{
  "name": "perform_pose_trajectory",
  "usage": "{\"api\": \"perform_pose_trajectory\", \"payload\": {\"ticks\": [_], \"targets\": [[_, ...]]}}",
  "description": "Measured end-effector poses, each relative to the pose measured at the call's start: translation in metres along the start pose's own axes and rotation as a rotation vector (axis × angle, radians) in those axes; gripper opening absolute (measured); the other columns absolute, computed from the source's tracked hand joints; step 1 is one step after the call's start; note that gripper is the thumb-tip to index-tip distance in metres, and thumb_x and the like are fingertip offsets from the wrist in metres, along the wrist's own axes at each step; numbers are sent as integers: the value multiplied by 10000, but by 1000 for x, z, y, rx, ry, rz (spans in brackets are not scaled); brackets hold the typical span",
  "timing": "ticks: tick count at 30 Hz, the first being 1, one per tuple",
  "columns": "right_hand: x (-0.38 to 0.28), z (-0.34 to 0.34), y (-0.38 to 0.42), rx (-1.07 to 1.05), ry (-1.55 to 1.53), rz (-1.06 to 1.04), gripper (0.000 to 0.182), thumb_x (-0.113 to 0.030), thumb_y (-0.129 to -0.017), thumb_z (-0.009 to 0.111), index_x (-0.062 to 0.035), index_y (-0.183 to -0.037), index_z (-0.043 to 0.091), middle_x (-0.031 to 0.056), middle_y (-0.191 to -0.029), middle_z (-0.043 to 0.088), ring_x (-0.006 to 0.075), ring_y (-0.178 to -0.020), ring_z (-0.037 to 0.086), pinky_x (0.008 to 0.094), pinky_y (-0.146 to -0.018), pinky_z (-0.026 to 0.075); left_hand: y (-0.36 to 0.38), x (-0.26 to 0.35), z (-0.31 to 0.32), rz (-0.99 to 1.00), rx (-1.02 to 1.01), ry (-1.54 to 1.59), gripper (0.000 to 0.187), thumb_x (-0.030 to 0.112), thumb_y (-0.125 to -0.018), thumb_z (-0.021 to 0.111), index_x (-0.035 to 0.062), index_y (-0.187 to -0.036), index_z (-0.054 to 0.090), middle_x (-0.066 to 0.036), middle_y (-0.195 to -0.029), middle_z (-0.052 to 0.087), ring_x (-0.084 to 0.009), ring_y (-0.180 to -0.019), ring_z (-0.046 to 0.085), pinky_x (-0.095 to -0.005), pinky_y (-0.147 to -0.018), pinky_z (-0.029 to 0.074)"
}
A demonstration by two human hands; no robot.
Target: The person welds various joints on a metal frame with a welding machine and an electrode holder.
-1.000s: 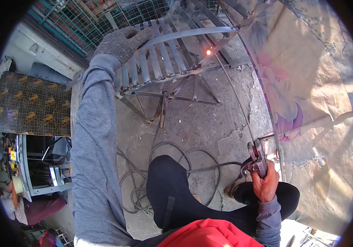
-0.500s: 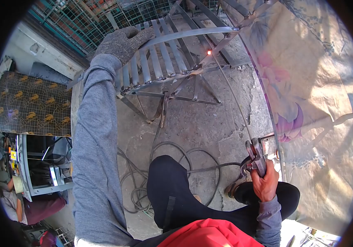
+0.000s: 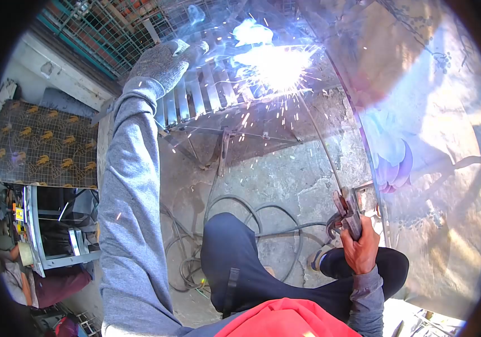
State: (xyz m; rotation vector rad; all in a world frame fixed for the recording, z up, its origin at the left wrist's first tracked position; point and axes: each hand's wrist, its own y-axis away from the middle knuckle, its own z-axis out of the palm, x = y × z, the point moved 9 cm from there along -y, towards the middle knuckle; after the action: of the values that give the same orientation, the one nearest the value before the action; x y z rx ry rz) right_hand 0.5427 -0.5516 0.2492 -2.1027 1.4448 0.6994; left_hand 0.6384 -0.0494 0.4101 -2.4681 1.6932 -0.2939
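My left hand (image 3: pixel 162 63), in a grey knitted glove, is closed over a flat metal bar along the top of a slatted metal frame (image 3: pixel 211 87). My bare right hand (image 3: pixel 361 247) grips a welding electrode holder (image 3: pixel 351 220). From its jaws a thin welding rod (image 3: pixel 322 137) runs up to the frame. A blinding white arc (image 3: pixel 279 64) burns at the rod's far end, throwing sparks and smoke. Its glare hides the joint and most of the bar.
Welding cable (image 3: pixel 274 232) lies coiled on the concrete floor (image 3: pixel 274 180) by my knees. A flower-patterned sheet (image 3: pixel 437 208) spans the right side. Wire mesh (image 3: pixel 100 28) stands behind the frame. At left are a patterned board (image 3: pixel 44 143), a metal frame (image 3: pixel 69 258) and another person (image 3: pixel 55 287).
A small red glow at the rod tip has become a bright arc with flying sparks and bluish smoke. Both hands stay almost where they were.
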Motion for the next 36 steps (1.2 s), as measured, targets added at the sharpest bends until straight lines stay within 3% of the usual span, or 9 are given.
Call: {"api": "perform_pose_trajectory", "payload": {"ticks": [1, 4, 20, 26, 28, 33, 35, 36], "targets": [[4, 3, 2, -46, 17, 15, 339, -66, -772, 739, -14, -1090, 634, 186, -812, 672, 348, -704, 688, 394, -657, 533, -1, -2, 3, -42, -36, 57, 534, 552, -956, 553, 137, -1265, 683, -146, -1199, 711, -335, -1125, 669, -467, -1000, 502], [-5, -4, -2, 39, -68, 24, 342, -52, -766, 728, -8, -1092, 638, 183, -805, 672, 334, -695, 686, 385, -656, 530, -6, -6, 10, -67, -119, 111, 702, 713, -914, 534, 124, -1252, 713, -144, -1206, 715, -329, -1126, 671, -440, -1000, 497], [-2, 1, -5, 19, -23, 32, 340, -79, -793, 725, -15, -1111, 623, 194, -789, 661, 351, -672, 682, 395, -633, 526, -4, -7, 9, -53, -58, 110, 698, 708, -917, 534, 132, -1268, 710, -152, -1209, 712, -329, -1127, 671, -450, -997, 503], [-6, 0, -8, 23, 0, 27, 334, -86, -794, 735, -18, -1103, 626, 198, -805, 668, 362, -694, 692, 398, -640, 532, -8, -7, 12, -95, -141, 14, 668, 704, -932, 521, 143, -1232, 726, -153, -1187, 716, -347, -1108, 670, -475, -981, 505], [-6, 1, -8, 21, -8, 29, 335, -87, -794, 738, -19, -1102, 627, 198, -808, 670, 365, -700, 694, 398, -642, 533, -8, -9, 7, -61, -17, 34, 691, 718, -910, 547, 137, -1242, 719, -158, -1207, 710, -369, -1126, 660, -478, -999, 497], [-6, 1, -8, 28, -19, 28, 336, -89, -794, 743, -20, -1102, 627, 198, -813, 674, 370, -710, 698, 400, -646, 537, -4, -6, 3, -129, -68, 46, 728, 737, -876, 580, 132, -1261, 707, -162, -1258, 695, -370, -1174, 646, -467, -1032, 482], [-11, 0, -8, 46, -21, 4, 251, -74, -837, 702, -25, -1056, 589, 158, -744, 635, 264, -629, 629, 356, -639, 508, -6, -9, 6, -131, -80, 49, 724, 733, -878, 581, 132, -1264, 706, -161, -1259, 695, -368, -1174, 646, -465, -1031, 484], [-12, 0, -9, 46, -21, 4, 251, -74, -837, 702, -25, -1056, 589, 158, -744, 635, 264, -629, 629, 356, -639, 508, -7, -9, 8, -103, -66, 97, 714, 724, -883, 584, 129, -1258, 708, -160, -1247, 699, -364, -1170, 649, -459, -1022, 489]]}}
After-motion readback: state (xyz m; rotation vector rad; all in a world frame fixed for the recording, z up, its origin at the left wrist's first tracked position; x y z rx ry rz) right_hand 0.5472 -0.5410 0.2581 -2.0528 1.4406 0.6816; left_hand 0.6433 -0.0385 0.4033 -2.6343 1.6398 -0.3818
